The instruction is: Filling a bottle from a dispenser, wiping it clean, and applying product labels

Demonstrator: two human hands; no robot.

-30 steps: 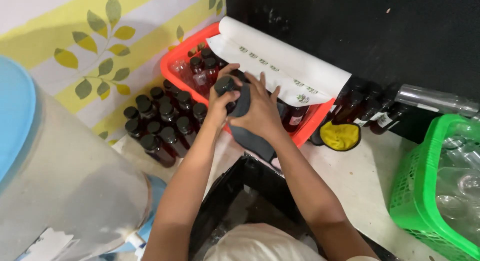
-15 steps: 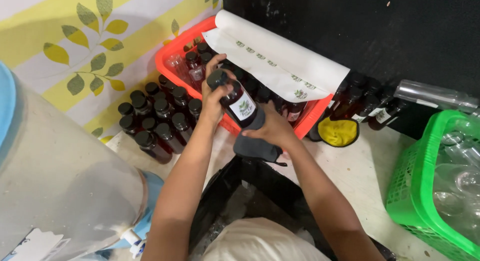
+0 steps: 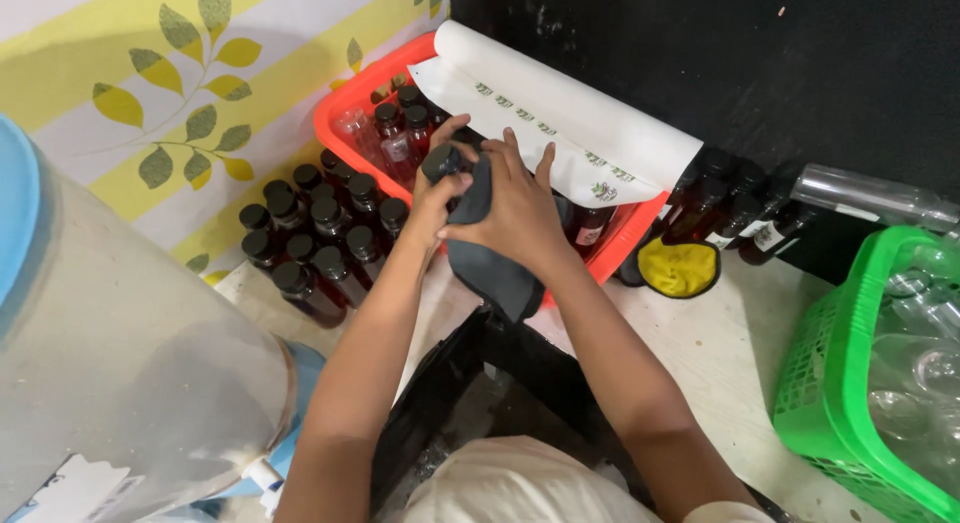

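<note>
A: Hands?
B: Left hand (image 3: 438, 198) was clenched around a dark bottle (image 3: 445, 168) with a black cap, held above the near edge of the orange crate (image 3: 335, 133). Right hand (image 3: 515, 208) pressed a dark grey cloth (image 3: 490, 268) against the bottle's side, fingers spread over it; the cloth's tail hung down below both hands.
A: Surroundings?
B: Crate held more capped bottles, with a white paper roll (image 3: 570, 118) lying across its far side. A cluster of black-capped bottles (image 3: 315, 238) stood on the floor left of the crate. Yellow cloth (image 3: 678, 266) lay right of the crate, green basket (image 3: 840, 383) further right, clear water jug (image 3: 120, 353) near left.
</note>
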